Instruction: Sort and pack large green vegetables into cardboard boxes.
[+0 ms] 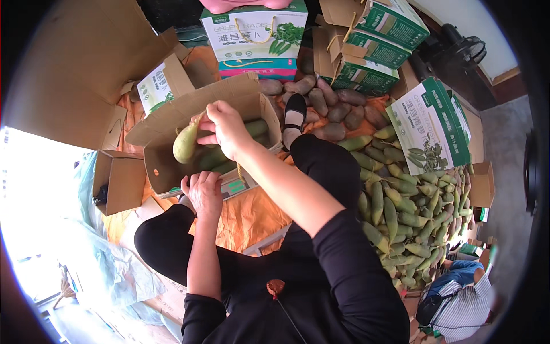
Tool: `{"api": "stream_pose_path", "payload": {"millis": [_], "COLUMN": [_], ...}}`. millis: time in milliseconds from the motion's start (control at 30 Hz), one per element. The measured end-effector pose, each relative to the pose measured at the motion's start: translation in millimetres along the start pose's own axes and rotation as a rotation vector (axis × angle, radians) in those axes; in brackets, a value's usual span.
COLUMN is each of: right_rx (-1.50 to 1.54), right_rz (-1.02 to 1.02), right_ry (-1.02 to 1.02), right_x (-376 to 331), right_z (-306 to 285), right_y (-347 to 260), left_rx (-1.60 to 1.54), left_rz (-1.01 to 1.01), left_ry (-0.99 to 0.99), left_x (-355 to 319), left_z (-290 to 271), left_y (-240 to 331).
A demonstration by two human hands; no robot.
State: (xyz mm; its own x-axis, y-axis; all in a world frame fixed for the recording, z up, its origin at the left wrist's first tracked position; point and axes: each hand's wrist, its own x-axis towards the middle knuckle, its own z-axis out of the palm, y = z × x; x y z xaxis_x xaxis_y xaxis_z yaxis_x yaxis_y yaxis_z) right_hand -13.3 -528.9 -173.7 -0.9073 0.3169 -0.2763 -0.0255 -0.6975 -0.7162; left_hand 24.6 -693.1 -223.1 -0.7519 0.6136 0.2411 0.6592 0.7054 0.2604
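My right hand [226,127] pinches a pale green radish [184,144] by its narrow upper end, holding it hanging over an open cardboard box [215,92] between my legs. Inside the box, several darker green radishes [256,128] lie partly hidden by my right hand and forearm. My left hand [204,192] grips the box's near edge, its fingers bent over the rim.
A large heap of green radishes [404,215] lies to my right. Reddish, dusty radishes [338,109] lie beyond my foot. Printed cartons [255,34] stand at the back, and another carton [424,123] rests against the heap. A person in a striped shirt [458,312] is at the lower right.
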Motion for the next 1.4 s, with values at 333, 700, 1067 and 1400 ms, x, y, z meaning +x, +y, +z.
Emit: {"api": "stream_pose_path", "payload": {"millis": [333, 700, 1067, 1400], "right_rx": [-0.816, -0.754, -1.27, -0.877], "right_rz": [-0.286, -0.252, 0.299, 0.474], "right_ry": [-0.004, 0.769, 1.063, 1.108], "right_x": [-62, -214, -380, -386], "right_z": [-69, -271, -464, -466], "right_y": [-96, -124, 129, 168], "left_rx": [0.014, 0.013, -0.058, 0.118], "left_rz": [0.046, 0.093, 0.043, -0.008], "left_ry": [0.002, -0.023, 0.026, -0.17], "left_x": [1, 1, 12, 21], "left_z": [-1, 7, -48, -85], "left_y": [-2, -11, 6, -33]}}
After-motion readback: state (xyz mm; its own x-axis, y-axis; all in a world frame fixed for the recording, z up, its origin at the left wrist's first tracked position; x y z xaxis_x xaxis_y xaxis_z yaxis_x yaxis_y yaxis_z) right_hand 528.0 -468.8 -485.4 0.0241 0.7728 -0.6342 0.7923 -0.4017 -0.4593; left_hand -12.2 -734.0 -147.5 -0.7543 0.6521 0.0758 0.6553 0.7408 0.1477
